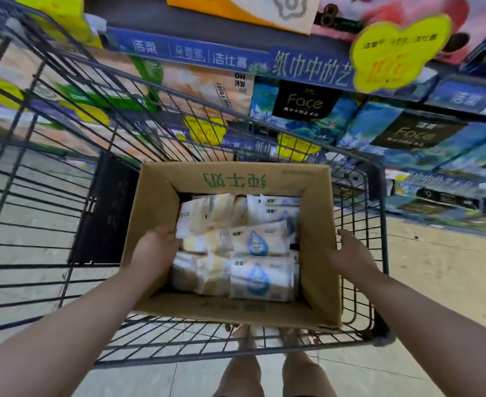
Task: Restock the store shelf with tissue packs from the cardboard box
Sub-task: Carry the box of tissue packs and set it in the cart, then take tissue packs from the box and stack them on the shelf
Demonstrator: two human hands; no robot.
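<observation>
An open cardboard box (pixel 319 224) with green print sits in a wire shopping cart (pixel 50 196). Several small tissue packs (pixel 259 242) fill it, white with blue drops on the right, yellowish ones on the left. My left hand (pixel 157 246) reaches over the box's left wall, fingers touching a white pack at the left side. My right hand (pixel 353 255) rests on the outside of the box's right wall near the top edge. The store shelf (pixel 307 67) with large tissue bundles stands right behind the cart.
The dark wire cart surrounds the box on all sides. Yellow price tags (pixel 399 53) hang from the shelf edges. Tiled floor (pixel 436 253) shows at right and left. My legs and feet (pixel 264 365) are visible below the cart.
</observation>
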